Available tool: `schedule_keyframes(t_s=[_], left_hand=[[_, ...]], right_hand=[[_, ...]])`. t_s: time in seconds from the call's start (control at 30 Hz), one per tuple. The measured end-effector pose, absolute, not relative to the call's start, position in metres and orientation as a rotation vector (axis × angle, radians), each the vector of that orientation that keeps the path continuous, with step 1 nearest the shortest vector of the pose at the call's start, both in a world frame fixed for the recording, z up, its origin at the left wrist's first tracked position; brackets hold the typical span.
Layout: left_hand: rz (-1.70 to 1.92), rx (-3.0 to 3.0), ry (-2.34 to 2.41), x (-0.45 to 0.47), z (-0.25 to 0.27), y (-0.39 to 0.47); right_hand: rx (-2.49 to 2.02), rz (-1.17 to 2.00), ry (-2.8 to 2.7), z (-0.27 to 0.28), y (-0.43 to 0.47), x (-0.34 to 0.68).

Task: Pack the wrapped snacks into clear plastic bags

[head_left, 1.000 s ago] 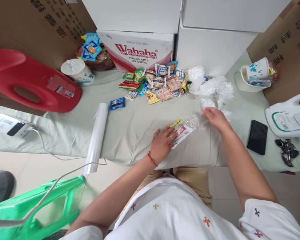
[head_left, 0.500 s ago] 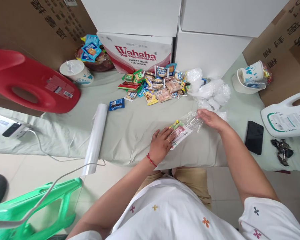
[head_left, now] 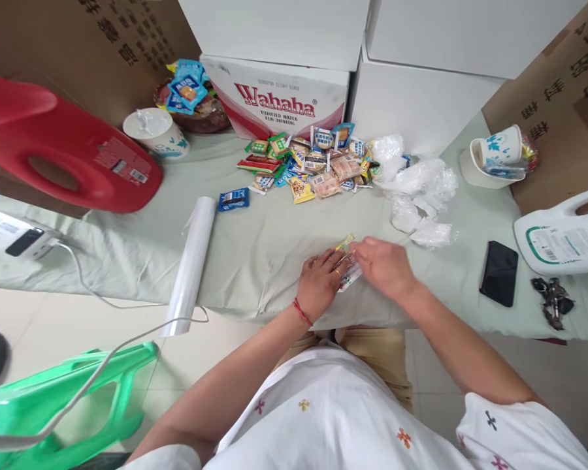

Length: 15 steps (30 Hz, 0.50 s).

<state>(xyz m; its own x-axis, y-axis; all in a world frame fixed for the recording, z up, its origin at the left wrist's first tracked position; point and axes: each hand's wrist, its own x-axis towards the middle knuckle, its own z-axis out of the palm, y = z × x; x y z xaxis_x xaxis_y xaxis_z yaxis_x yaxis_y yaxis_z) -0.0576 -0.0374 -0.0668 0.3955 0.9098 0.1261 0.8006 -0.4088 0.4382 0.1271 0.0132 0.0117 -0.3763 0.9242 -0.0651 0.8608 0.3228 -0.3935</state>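
Observation:
On the cloth near the table's front edge lies a snack packet [head_left: 351, 277], mostly under my hands, with clear plastic film [head_left: 357, 262] around it. A yellow end sticks out past my fingers. My left hand [head_left: 322, 277] wears a ring and a red string bracelet; its fingers press down across the packet and hold it in place. My right hand [head_left: 386, 269] is closed, slightly blurred, its fingertips pinching the film right beside the left fingers. Beyond them is a pile of small wrapped snacks [head_left: 318, 166], with one blue packet [head_left: 234, 200] lying apart.
Crumpled clear plastic [head_left: 424, 189] sits right of the pile. A white film roll [head_left: 191, 264] overhangs the front edge at left. A phone [head_left: 500, 273] and keys [head_left: 553, 302] lie at right. A red jug [head_left: 78, 156], a white jug [head_left: 563, 238] and boxes [head_left: 279, 98] stand around.
My right hand has moved left and inward, bringing the stretched film end over to the packet. My left hand stays on the packet. The view has shifted slightly.

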Motion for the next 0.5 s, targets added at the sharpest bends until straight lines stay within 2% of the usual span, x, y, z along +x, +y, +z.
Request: schedule_keyframes(t_s=[0.17,0.3,0.43,0.5], left_hand=[[0.669,2.269,1.434,-0.060,-0.079,-0.036],[0.969,2.112,1.414,-0.063,-0.086,-0.036],[1.265,1.722,1.699,-0.074,-0.080,-0.049],[1.260,1.433,1.891,-0.086,-0.073,-0.057]], right_hand=[[-1.797,0.452,-2.397,-0.021,-0.029,0.102],[-1.671,0.398,-2.425,-0.042,-0.040,0.105],[-1.605,0.386,-2.471,-0.053,-0.045,0.107],[-1.585,0.392,-2.449,-0.056,-0.046,0.107]])
